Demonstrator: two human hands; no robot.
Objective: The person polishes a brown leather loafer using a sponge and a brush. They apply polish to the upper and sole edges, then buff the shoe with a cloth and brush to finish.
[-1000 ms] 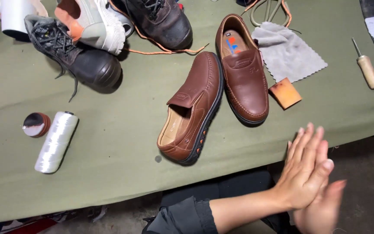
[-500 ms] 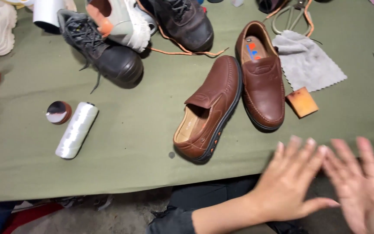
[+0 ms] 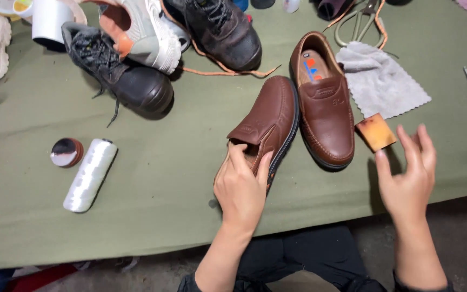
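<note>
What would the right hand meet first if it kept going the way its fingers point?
Most likely the small orange-brown block: the right hand points up-table with fingertips close beside it. Its height above the table is unclear, so it might pass over.

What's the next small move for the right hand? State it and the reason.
Probably close the right hand on the small brown block: its open fingers hover just below it, while the left hand already grips the tilted brown loafer at its heel opening.

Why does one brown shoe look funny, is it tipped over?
Yes. The left shoe lies on its side, sole edge showing; the right shoe sits upright.
</note>
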